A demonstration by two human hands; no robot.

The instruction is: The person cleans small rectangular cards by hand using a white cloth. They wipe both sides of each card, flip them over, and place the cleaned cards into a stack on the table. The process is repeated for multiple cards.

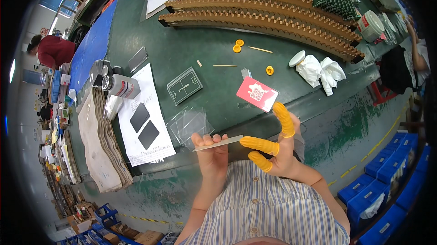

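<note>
My left hand [211,154] is closed round a thin, pale flat card [218,143], seen almost edge-on above the table's near edge. My right hand [282,149] wears yellow finger cots on several fingers, which are spread apart. One capped fingertip reaches the right end of the card; whether it touches cannot be made out. Another points up beside a red card with a printed code [257,94] on the table. Clear plastic sleeves [191,124] lie just beyond my left hand. Farther off is a stack of dark green cards with white line markings [184,85].
Long slotted wooden racks [255,6] span the back, with green cards [334,4] standing at their right end. White crumpled cloths [321,72], loose yellow finger cots [237,45] and thin sticks [261,50] lie nearer. At left are a paper sheet [157,147], a bottle [123,85] and stacked cardboard [98,140].
</note>
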